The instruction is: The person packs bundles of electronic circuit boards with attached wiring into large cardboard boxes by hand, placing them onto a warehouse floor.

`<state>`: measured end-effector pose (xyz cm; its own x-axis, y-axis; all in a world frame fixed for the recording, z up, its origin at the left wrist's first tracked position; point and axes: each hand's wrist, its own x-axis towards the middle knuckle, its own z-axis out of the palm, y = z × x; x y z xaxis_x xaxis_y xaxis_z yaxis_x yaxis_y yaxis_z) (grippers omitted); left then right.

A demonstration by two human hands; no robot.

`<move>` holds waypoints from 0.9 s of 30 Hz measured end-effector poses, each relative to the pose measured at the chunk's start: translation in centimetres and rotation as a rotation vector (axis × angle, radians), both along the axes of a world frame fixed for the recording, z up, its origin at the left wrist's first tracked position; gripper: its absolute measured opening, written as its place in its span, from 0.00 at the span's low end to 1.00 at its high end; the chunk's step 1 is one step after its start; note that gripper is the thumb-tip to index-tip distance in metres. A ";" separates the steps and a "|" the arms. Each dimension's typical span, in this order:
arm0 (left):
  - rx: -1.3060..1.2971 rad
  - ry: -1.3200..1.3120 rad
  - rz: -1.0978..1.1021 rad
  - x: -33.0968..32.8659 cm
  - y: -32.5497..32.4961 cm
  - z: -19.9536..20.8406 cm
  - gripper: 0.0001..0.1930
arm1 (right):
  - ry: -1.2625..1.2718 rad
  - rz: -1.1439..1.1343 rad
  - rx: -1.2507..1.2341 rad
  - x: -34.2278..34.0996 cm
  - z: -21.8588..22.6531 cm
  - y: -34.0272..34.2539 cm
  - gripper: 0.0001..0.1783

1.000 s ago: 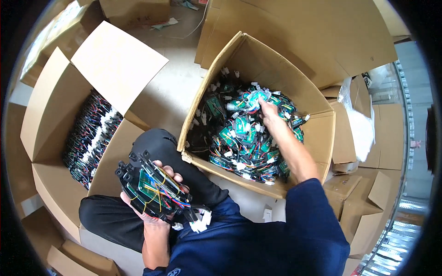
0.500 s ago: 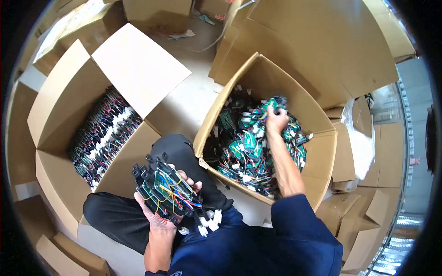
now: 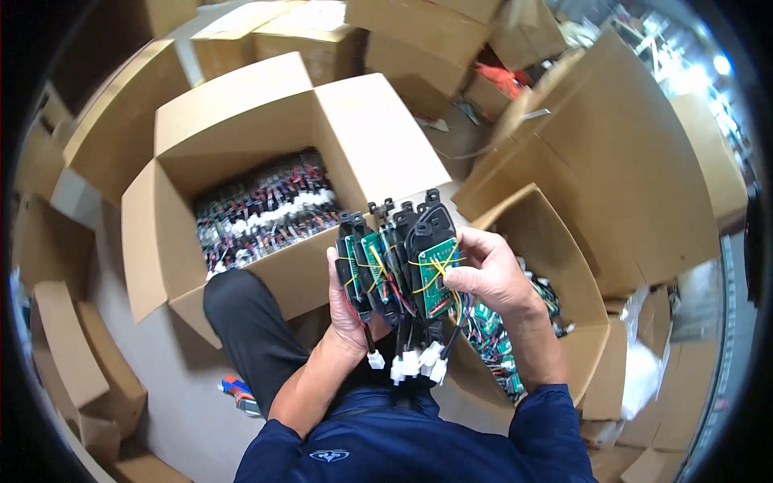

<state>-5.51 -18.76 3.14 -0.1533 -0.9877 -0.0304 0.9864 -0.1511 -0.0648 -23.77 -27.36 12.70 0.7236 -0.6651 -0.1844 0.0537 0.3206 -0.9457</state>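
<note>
In front of my body, my left hand [image 3: 348, 322] is closed around a stack of circuit board modules [image 3: 373, 262], green boards in black plastic frames with yellow and coloured wires. My right hand [image 3: 506, 278] pinches one more circuit board module [image 3: 435, 282] at the right end of the stack, thumb on its board. White connectors [image 3: 412, 364] dangle below on black cables. At the right, partly behind my right forearm, a carton [image 3: 586, 346] holds loose boards [image 3: 493, 338]. At the left, an open carton [image 3: 181, 266] contains packed rows of wired modules [image 3: 270, 216].
A tall cardboard sheet [image 3: 620, 177] rises behind the right carton. Clear plastic wrapping [image 3: 640, 362] lies beside that carton. More cartons [image 3: 310, 48] stand at the back, others [image 3: 76, 362] at the left. A red and blue object [image 3: 239, 393] is on the floor by my leg.
My right hand has come out of the right carton to the stack, with a module in its fingers. My left hand has lifted the stack and turned it more upright. The view has swung left.
</note>
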 end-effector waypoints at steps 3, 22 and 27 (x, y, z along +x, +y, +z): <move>0.005 -0.136 0.067 4.1 3.2 -0.6 0.48 | 0.037 0.096 -0.062 4.3 -0.7 1.3 0.27; 0.088 -0.134 0.159 10.7 9.3 -5.3 0.46 | 0.128 -0.070 -0.516 12.8 -7.7 10.7 0.33; 0.062 -0.390 0.182 11.4 9.2 -3.8 0.47 | -0.005 -0.160 -0.473 13.3 -9.5 11.6 0.37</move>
